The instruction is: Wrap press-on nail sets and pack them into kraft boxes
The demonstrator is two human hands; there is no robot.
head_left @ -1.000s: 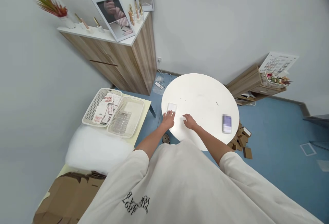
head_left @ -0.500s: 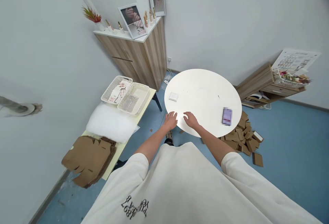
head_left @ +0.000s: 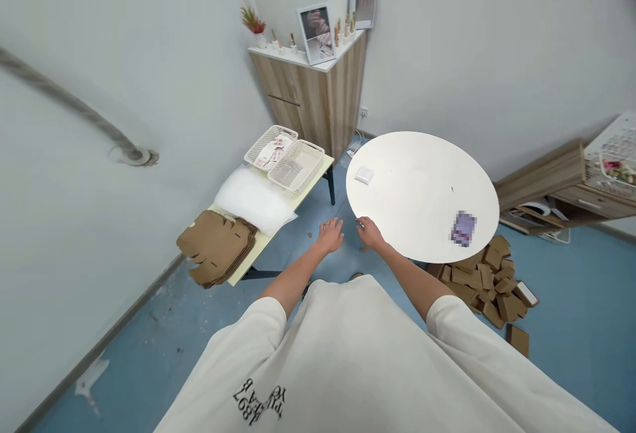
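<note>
My left hand (head_left: 330,236) hangs over the floor between the two tables, its fingers spread and nothing in them. Close to the near left edge of the round white table (head_left: 402,201) is my right hand (head_left: 370,232), fingers loosely bent and apart, with no object visible in it. Whether it touches the edge I cannot tell. On the tabletop, a small flat white packet (head_left: 364,175) lies near the left edge. A purple item (head_left: 464,228), blurred by pixels, lies at the right.
Left, a pale yellow table (head_left: 318,178) bears flat brown cardboard pieces (head_left: 216,247), a white plastic-wrapped bundle (head_left: 253,200) and two white baskets (head_left: 298,185). Cardboard boxes (head_left: 489,277) are heaped on the floor at right. A wooden cabinet (head_left: 308,102) fills the corner; shelves (head_left: 561,188) stand right.
My view has turned left, so both tables sit further right in it. My left hand is now off the round table, over the floor; my right hand is at its edge.
</note>
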